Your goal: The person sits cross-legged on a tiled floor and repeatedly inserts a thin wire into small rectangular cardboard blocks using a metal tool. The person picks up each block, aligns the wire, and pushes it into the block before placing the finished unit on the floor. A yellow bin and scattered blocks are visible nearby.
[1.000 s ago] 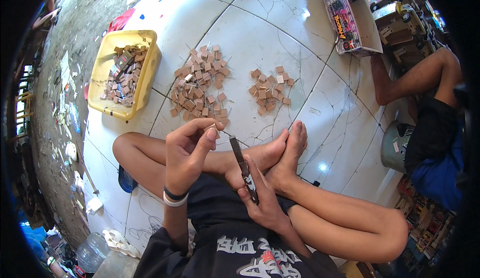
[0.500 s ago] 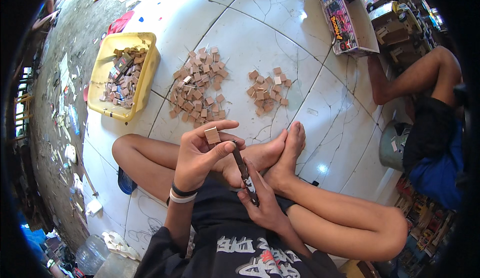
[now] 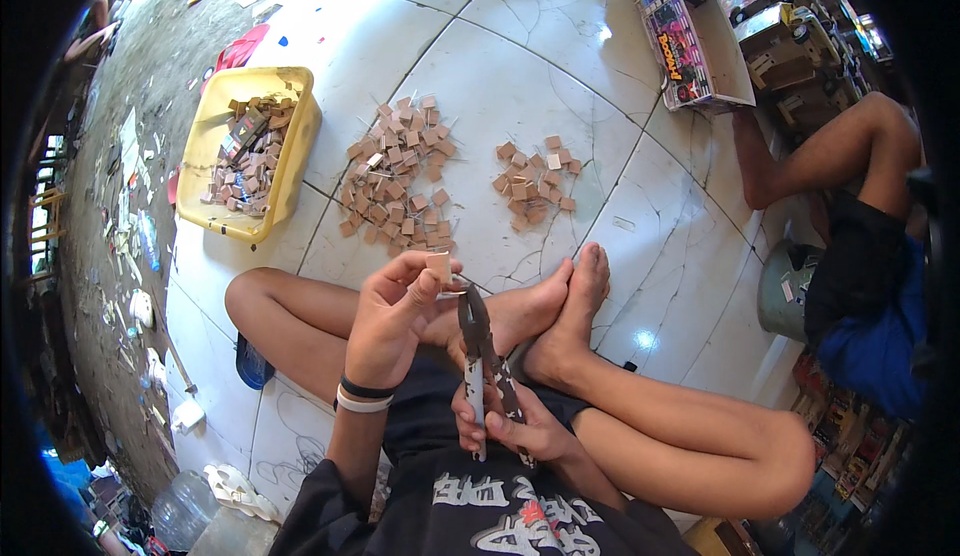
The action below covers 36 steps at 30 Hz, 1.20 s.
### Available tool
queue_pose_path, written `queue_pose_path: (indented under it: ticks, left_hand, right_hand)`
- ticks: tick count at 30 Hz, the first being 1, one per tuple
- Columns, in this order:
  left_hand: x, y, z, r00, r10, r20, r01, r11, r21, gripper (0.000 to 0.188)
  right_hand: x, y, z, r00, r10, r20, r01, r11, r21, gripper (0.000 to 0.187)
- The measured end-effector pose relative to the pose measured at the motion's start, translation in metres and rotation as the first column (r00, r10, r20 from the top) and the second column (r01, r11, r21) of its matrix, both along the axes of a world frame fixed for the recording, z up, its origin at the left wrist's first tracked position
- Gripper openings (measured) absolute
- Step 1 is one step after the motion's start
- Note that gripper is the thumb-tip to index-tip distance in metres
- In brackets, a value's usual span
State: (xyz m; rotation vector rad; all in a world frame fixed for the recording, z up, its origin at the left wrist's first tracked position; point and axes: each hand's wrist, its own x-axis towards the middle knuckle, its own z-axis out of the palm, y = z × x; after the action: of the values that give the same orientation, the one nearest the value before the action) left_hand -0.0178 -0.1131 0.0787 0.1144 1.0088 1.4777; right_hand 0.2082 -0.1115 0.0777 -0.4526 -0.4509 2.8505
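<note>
Between the thumb and fingers of my left hand point(image 3: 385, 321) is a small wooden block point(image 3: 439, 266), with a thin metal wire or pin showing at its lower side. My right hand point(image 3: 525, 426) grips a pair of pliers point(image 3: 474, 334), dark at the head with worn white-and-dark handles spread apart. Their jaws are at the pin, just below the block; whether they bite on it I cannot tell. Beyond my left hand lies a large pile of similar blocks point(image 3: 395, 181), many with pins sticking out. A smaller pile of blocks point(image 3: 538, 184) lies to its right.
A yellow plastic basin point(image 3: 310, 121) with more blocks stands at the left on the cracked white tiles point(image 3: 560, 46). My crossed legs point(image 3: 680, 436) frame my hands. Another person's leg point(image 3: 820, 156), a green bucket point(image 3: 778, 296) and a toy truck box point(image 3: 690, 46) are at the right.
The pliers have turned and their handles have spread. My left fingers have drawn in around the block, which has tilted and shifted slightly right.
</note>
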Motion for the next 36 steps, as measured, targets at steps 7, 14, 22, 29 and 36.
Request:
queue_pose_path:
  ticks: [7, 14, 22, 29, 36]
  left_hand:
    - [-0.011, 0.002, -0.008, 0.937, 0.082, -0.338, -0.064, 0.996, 0.064, 0.019]
    - [0.001, -0.003, -0.02, 0.87, -0.038, -0.491, 0.045, 0.999, 0.001, 0.022]
    - [0.009, -0.006, -0.025, 0.804, -0.026, -0.594, 0.026, 1.0, -0.007, 0.021]
    - [0.007, -0.007, -0.026, 0.831, 0.018, -0.556, 0.021, 0.998, 0.064, 0.019]
    - [0.011, -0.006, -0.03, 0.832, 0.027, -0.554, 0.028, 0.996, 0.09, 0.018]
  right_hand:
    - [-0.001, 0.009, -0.014, 0.878, 0.084, 0.472, -0.192, 0.964, 0.185, 0.061]
    - [0.003, 0.017, 0.0, 0.908, 0.073, 0.412, -0.067, 0.997, -0.028, 0.059]
    - [-0.003, 0.029, 0.018, 0.926, 0.107, 0.363, -0.116, 0.993, 0.001, 0.053]
    - [0.001, 0.022, 0.006, 0.925, 0.094, 0.367, -0.122, 0.991, 0.055, 0.053]
    - [0.002, 0.02, 0.009, 0.93, 0.046, 0.365, -0.072, 0.996, 0.058, 0.05]
